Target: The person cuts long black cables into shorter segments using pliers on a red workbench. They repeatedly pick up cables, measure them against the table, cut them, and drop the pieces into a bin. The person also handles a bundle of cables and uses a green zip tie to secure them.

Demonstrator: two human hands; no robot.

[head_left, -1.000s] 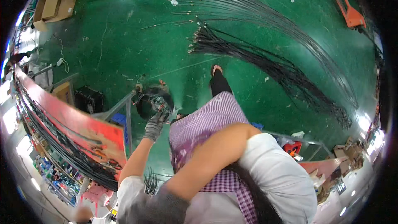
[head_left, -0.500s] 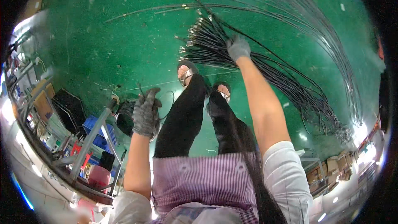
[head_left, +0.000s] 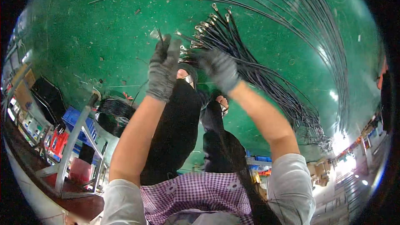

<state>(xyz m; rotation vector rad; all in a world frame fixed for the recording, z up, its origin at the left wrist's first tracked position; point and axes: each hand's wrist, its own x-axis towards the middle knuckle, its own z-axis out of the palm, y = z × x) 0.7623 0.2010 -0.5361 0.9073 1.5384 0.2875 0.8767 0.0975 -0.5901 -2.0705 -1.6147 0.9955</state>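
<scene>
Left hand (head_left: 165, 66) curled round thin black strand (head_left: 160, 36); right hand (head_left: 218, 68) blurred, grip unclear, by cable bundle (head_left: 266, 77), whose splayed lugs (head_left: 201, 27) could snag.

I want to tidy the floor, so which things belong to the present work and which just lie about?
Seemingly in use:
thin dark strand, in left hand
black cable bundle, by right hand
black wire coil

Seemingly lying about:
blue crate
red plastic item

Holds a thin dark strand (head_left: 161, 37) up in the gloved left hand (head_left: 164, 67). Has the gloved right hand (head_left: 219, 70), too blurred to tell its grip, at the left side of a bundle of black cables (head_left: 266, 76). Stands on green floor (head_left: 104, 46), right of a black coil (head_left: 114, 107).
</scene>
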